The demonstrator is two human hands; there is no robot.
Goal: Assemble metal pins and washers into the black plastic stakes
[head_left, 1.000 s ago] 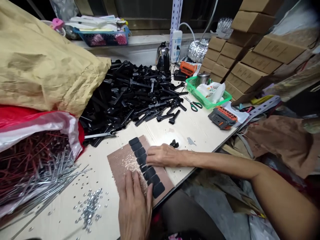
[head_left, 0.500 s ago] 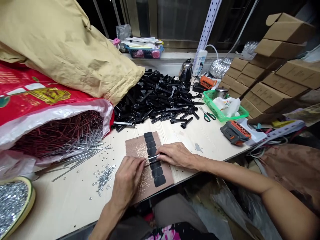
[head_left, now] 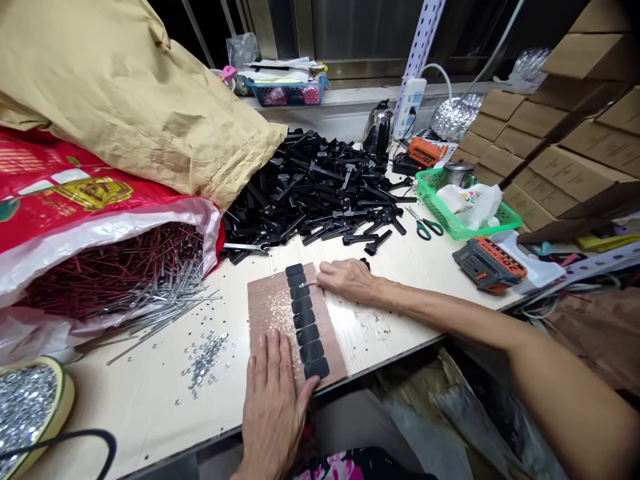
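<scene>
A brown board (head_left: 265,307) lies at the table's near edge, and a row of several black pads (head_left: 305,320) runs along it. My left hand (head_left: 273,400) rests flat on the near end of the board with its fingers stretched out and its thumb beside the last pad. It holds nothing. My right hand (head_left: 347,280) sits at the far end of the row. Its fingers are pinched on a thin metal pin (head_left: 309,285) whose tip points at the second pad.
A pile of black plastic parts (head_left: 310,187) fills the middle of the table. On the left are a red bag of metal rods (head_left: 100,273), a tan sack (head_left: 125,100), loose washers (head_left: 205,357) and a bowl of washers (head_left: 25,400). On the right are scissors (head_left: 425,227), a green basket (head_left: 505,217), an orange battery (head_left: 490,263) and cardboard boxes (head_left: 550,153).
My left hand left the pin and drew back to lie flat on the board's near end. My right hand moved with the pin from mid-row to the far end.
</scene>
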